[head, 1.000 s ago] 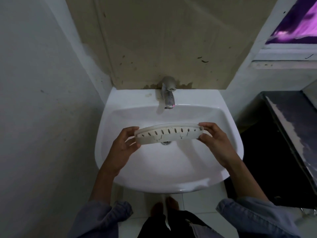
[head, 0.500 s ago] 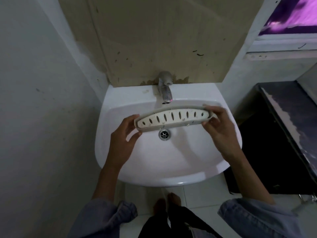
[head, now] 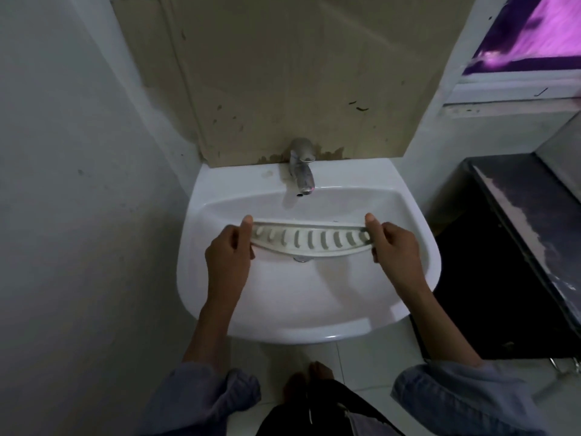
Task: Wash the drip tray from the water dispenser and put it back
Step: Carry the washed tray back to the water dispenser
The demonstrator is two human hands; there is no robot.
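The drip tray (head: pixel 309 241) is a long, curved, pale plastic piece with a row of slots on top. I hold it level over the white sink (head: pixel 308 316), just above the drain, slotted face up. My left hand (head: pixel 229 255) grips its left end, thumb on the rim. My right hand (head: pixel 394 247) grips its right end the same way. The metal tap (head: pixel 302 167) stands at the back of the sink, a little beyond the tray. No water is visibly running.
A stained beige panel (head: pixel 298 73) backs the sink. A white wall (head: pixel 78 215) closes in on the left. A dark counter (head: pixel 531 234) stands to the right, below a window sill (head: pixel 515 89). My feet are on the white floor tiles (head: pixel 317 357) under the sink.
The tray has turned from its front edge facing me to its slotted top facing up. Both hands have shifted their grip at the ends, thumbs now on top.
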